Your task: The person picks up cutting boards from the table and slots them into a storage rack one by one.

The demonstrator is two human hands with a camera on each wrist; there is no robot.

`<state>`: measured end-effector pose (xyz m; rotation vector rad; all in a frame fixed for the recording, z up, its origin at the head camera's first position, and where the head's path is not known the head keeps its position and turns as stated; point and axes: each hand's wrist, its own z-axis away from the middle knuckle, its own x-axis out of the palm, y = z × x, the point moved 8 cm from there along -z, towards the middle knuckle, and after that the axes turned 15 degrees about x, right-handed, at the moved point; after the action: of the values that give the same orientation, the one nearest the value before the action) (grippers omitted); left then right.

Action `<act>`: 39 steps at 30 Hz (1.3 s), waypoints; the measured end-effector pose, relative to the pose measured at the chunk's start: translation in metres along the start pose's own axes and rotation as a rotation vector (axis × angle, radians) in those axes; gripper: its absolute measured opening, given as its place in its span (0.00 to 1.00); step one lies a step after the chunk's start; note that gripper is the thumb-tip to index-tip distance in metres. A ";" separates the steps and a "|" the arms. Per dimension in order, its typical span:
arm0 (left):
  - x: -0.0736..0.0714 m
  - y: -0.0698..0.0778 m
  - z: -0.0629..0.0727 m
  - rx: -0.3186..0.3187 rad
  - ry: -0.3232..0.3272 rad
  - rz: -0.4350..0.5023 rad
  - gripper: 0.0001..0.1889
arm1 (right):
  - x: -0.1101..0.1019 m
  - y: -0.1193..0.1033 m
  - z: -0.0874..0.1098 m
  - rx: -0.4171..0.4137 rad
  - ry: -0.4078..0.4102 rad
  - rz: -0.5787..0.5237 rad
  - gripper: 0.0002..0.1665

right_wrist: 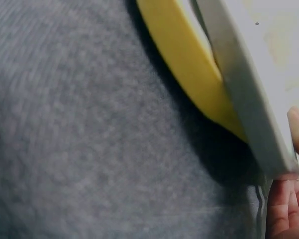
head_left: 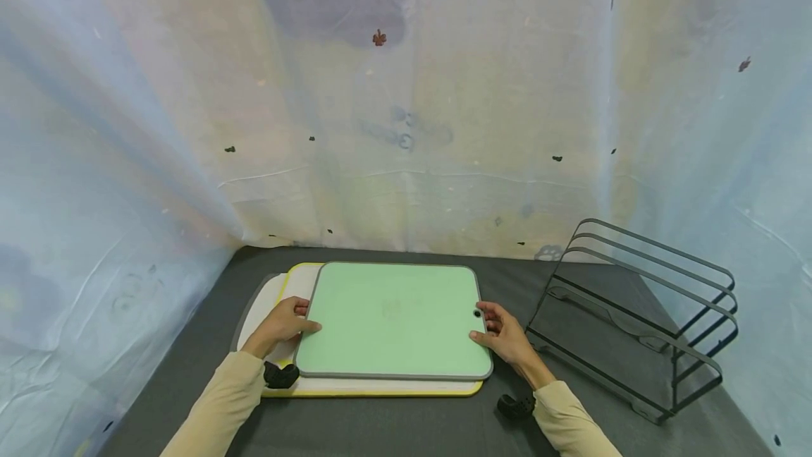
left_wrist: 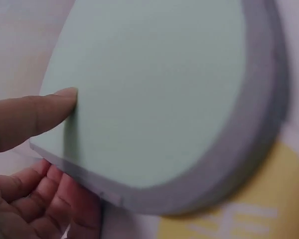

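Observation:
A light green cutting board point(head_left: 393, 323) with a grey rim and a small hole near its right edge lies between both hands. My left hand point(head_left: 285, 323) pinches its left edge, thumb on the face, and the other fingers curl below the rim in the left wrist view. At the right edge, beside the hole, my right hand point(head_left: 507, 340) grips it with the thumb on top and fingers beneath. Under it sits a white board with a yellow rim point(head_left: 374, 393). Another white board with a grey edge point(head_left: 250, 319) shows at the far left of the stack.
A black metal rack point(head_left: 665, 412) with several upright wire loops stands to the right of the boards. Everything rests on a dark grey cloth-covered table point(head_left: 380, 429). A patterned curtain point(head_left: 406, 196) hangs behind and along both sides.

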<state>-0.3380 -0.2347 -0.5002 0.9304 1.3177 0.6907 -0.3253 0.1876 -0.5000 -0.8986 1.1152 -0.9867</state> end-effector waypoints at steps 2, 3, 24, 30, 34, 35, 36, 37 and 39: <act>0.000 -0.001 -0.001 -0.001 0.010 -0.008 0.34 | 0.000 0.002 -0.001 0.006 0.015 0.017 0.37; 0.000 -0.002 -0.001 0.000 0.014 -0.004 0.34 | -0.001 0.005 -0.004 0.007 0.027 0.025 0.37; -0.004 0.006 0.002 0.057 0.025 -0.071 0.36 | -0.003 0.002 -0.004 0.075 0.144 0.023 0.34; -0.005 0.011 0.005 0.064 0.042 -0.077 0.36 | -0.004 0.002 -0.005 0.088 0.173 0.024 0.33; -0.006 0.013 0.006 0.066 0.053 -0.077 0.37 | -0.005 0.003 -0.004 0.097 0.184 0.032 0.32; -0.007 0.014 0.006 0.068 0.056 -0.076 0.37 | -0.005 0.002 -0.004 0.099 0.186 0.032 0.32; -0.008 0.015 0.006 0.072 0.062 -0.076 0.37 | -0.005 0.002 -0.004 0.101 0.189 0.032 0.32; -0.008 0.016 0.006 0.074 0.068 -0.074 0.36 | -0.005 0.001 -0.004 0.102 0.190 0.030 0.32; -0.010 0.018 0.006 0.077 0.082 -0.065 0.36 | -0.005 -0.001 -0.004 0.101 0.195 0.022 0.32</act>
<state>-0.3326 -0.2358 -0.4799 0.9247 1.4490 0.6374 -0.3297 0.1919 -0.4983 -0.7187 1.2242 -1.1205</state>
